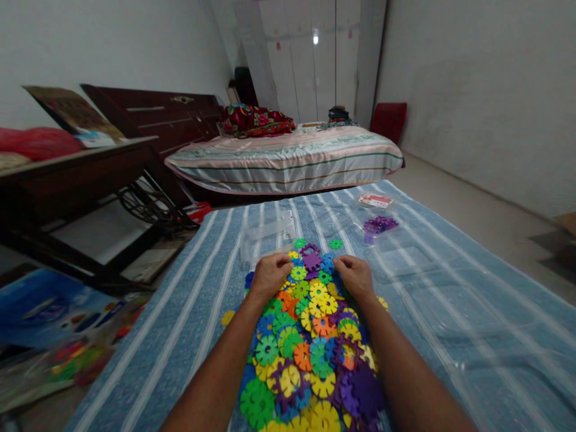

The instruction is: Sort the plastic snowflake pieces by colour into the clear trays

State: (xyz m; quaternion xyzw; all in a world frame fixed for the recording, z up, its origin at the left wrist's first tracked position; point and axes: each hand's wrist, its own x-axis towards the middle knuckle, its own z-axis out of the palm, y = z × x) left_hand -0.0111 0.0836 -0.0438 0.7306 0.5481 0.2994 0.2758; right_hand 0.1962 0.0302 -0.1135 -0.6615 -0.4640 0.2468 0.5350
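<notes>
discs (310, 336): light stiff plastic, slippery heap between both wrists, pinch by notched edges
left hand (270, 273): curled, fingers on discs, grip unclear
right hand (355, 275): same, can't tell

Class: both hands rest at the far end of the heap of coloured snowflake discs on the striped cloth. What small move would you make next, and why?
Probably draw the left hand and right hand inward, gathering the disc heap; stray discs lie beyond it on the striped cloth.
</notes>
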